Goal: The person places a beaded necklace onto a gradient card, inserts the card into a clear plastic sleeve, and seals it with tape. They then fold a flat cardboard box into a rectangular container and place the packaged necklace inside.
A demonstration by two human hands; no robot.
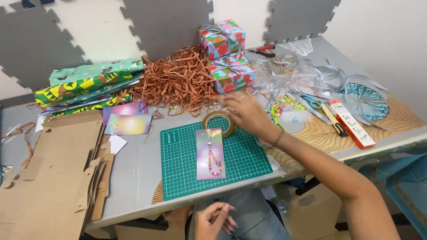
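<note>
Right hand (243, 111): extended over the surface (138, 164), fingers spread apart, laid on the tape roll (219, 123).
Tape roll: at the cutting mat's (182, 169) 12 o'clock edge.
Beaded strap card (210, 154): flat at mat centre.
Left hand (212, 220): at 6 o'clock below the surface edge, fingers loosely curled, nothing seen held.
Wrapped gift boxes (226, 55): stacked at 12 o'clock.
</note>
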